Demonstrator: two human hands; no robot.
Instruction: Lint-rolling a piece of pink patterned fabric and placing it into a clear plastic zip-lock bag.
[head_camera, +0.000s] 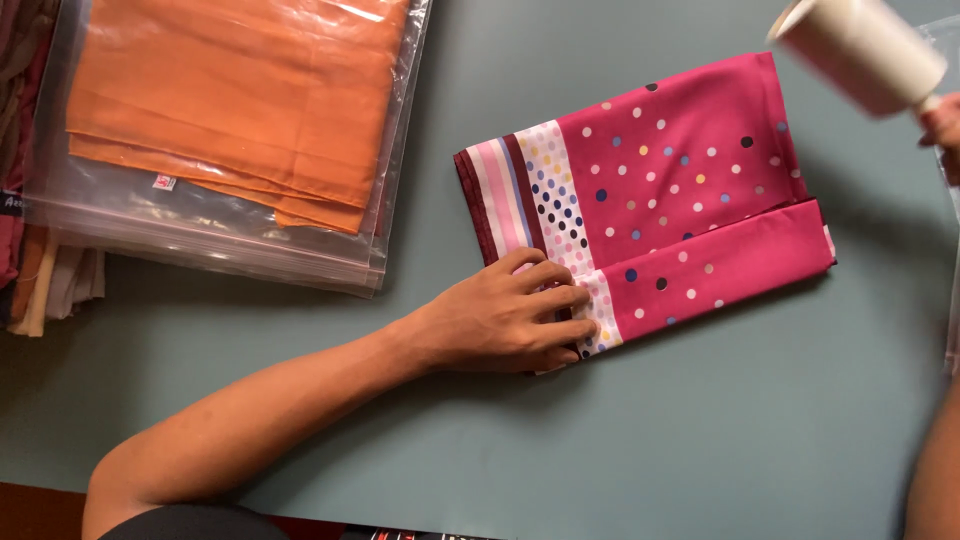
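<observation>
**Pinning the scarf, roller raised**

Head view: left hand (500, 320) spread flat, fingers pressing the near left corner of the folded magenta polka-dot scarf (680, 190) at mid-table. Right hand (940, 125), far right, gripping a white cylindrical lint roller's (860, 45) handle. Best kept taut, rolling away from the pinned corner. Bagged orange cloth (235, 100) far left.

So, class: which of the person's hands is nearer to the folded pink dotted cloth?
Left. The left hand lies flat on the folded pink dotted cloth, pressing its striped lower-left corner. The right hand is beyond the cloth's upper-right corner, holding a white roller off it.
</observation>
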